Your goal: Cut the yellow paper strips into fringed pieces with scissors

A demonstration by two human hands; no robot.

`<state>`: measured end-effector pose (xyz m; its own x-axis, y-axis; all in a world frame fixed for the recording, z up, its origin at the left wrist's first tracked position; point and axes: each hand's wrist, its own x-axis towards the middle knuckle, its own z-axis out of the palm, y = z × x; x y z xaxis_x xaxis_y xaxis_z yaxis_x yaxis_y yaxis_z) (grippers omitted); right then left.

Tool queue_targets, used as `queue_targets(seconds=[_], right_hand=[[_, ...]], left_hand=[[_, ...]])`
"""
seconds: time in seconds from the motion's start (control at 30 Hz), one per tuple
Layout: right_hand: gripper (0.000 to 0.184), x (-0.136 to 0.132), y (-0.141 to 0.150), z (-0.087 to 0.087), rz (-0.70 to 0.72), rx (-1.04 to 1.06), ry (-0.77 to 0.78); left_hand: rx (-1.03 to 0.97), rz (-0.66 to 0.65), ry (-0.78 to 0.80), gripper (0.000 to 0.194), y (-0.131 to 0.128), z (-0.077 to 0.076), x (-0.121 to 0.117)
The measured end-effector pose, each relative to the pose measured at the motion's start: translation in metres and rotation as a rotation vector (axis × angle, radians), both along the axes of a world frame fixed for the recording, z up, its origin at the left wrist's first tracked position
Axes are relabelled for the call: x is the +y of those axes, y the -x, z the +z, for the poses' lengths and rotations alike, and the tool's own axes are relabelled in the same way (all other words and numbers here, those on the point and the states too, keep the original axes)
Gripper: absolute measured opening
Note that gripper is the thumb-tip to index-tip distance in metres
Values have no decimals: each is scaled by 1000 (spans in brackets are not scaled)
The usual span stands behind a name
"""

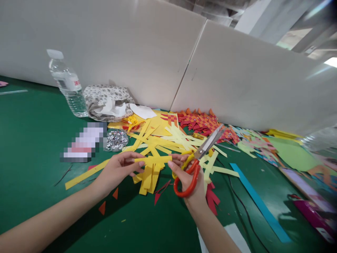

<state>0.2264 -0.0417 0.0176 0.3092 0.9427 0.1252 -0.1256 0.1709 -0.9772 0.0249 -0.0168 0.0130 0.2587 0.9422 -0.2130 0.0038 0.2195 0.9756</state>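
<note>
My left hand [119, 168] pinches one end of a short yellow paper strip [152, 160] above the green table. My right hand [188, 175] pinches the strip's other end with thumb and fingertips. The same hand has fingers through the red and yellow handles of a pair of scissors [200, 156], whose closed blades point up and to the right. Under both hands lies a heap of yellow paper strips [158, 142]. A long yellow strip [84, 175] runs out to the left beneath my left wrist.
A water bottle [68, 86] and a patterned cloth [109, 102] stand by the white partition. A dish of googly eyes [116, 139], woven red-orange paper fish [202, 121], a blue strip [259, 202], red scraps [212, 198] and a black cable [242, 207] lie on the green table [31, 140].
</note>
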Motion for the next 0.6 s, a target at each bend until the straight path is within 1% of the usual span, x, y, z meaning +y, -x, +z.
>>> queue_targets(seconds=[0.17,0.33,0.6], right_hand=[[34,-2,3,2,-62,-47,54],[34,0,3,2,-89,-39,22],[35,1,0,0,-133,-29,11]], left_hand=[[-8,4,4,31,0,1,0],[-12,1,14,32,-2,2,0],[-24,18,8,34,-1,2,-1]])
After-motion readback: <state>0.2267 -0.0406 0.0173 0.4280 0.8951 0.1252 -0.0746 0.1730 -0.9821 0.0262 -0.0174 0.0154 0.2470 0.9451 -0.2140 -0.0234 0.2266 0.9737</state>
